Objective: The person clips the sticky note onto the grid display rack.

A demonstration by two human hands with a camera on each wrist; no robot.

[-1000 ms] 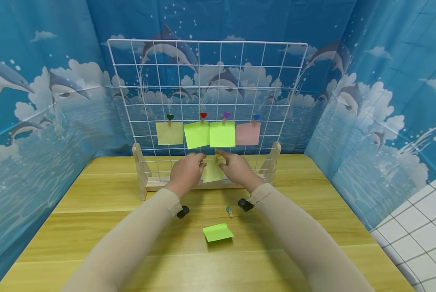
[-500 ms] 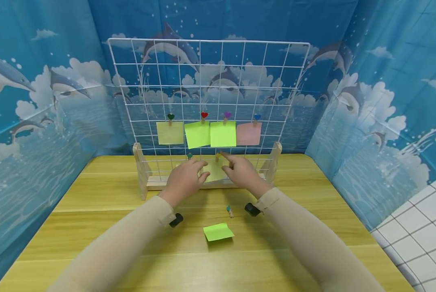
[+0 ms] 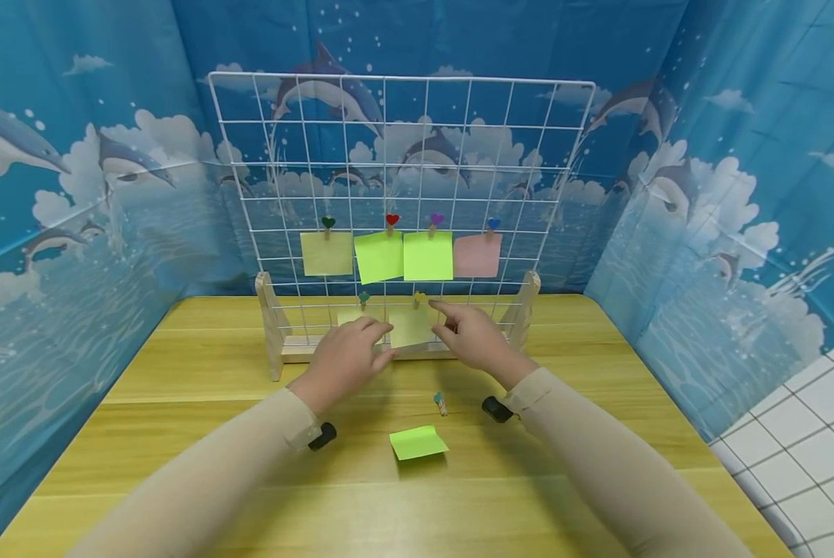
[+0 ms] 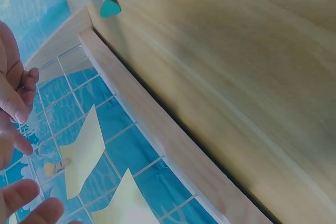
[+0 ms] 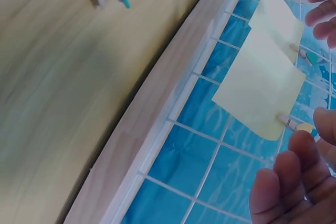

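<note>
Low on the white wire grid [image 3: 426,167], a pale yellow sticky note [image 3: 410,329] hangs from a small clothespin [image 3: 419,297] with a yellow heart. My right hand [image 3: 476,337] is just right of it, index finger extended close to the clothespin, holding nothing. My left hand [image 3: 343,356] is on the other side, fingers loose and spread, also without anything in it. Behind its fingers another pale yellow note [image 5: 275,17] hangs from a clothespin with a green heart [image 3: 364,298]; the left hand covers much of this note in the head view.
Higher on the grid, several notes hang in a row, among them a pink one [image 3: 477,256], each under a heart clothespin. A bright green note [image 3: 418,443] and a teal-heart clothespin [image 3: 441,404] lie on the wooden table [image 3: 145,434]. Wooden feet [image 3: 269,325] support the grid.
Both hands have drawn back from the lower note, the left down and left, the right a little right. The yellow-heart clothespin and the green-heart one are more exposed; the note stays hanging.
</note>
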